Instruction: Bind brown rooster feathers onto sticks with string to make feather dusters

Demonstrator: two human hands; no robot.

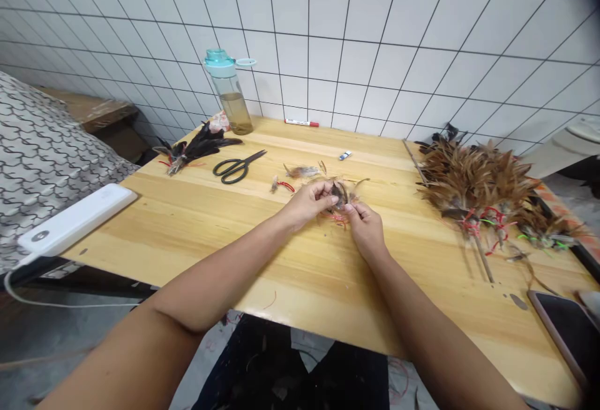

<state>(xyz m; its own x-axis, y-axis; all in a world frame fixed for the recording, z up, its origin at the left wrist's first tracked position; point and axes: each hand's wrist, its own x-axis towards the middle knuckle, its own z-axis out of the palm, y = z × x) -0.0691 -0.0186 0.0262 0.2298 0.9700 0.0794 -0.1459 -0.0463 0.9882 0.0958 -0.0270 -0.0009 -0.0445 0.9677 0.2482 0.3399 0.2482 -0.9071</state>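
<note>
Both hands meet over the middle of the wooden table, each pinching small dark feathers (pixel 338 194). My left hand (pixel 313 201) has its thumb and fingers closed on the feathers from the left. From the right, my right hand (pixel 365 224) grips their lower end between thumb and fingers. Red string and loose feather bits lie beneath, partly hidden by the hands. Just beyond my left hand are a small pile of loose feathers (pixel 302 172) and a short piece tied with red string (pixel 282 185).
Black scissors (pixel 239 167) and a bundle of black feathers (pixel 197 147) lie left, by a water bottle (pixel 234 97). A red marker (pixel 301 123) rests near the wall. Brown feather bundles (pixel 473 179) fill the right, with a phone (pixel 565 329) in front. A white power strip (pixel 79 216) sits left.
</note>
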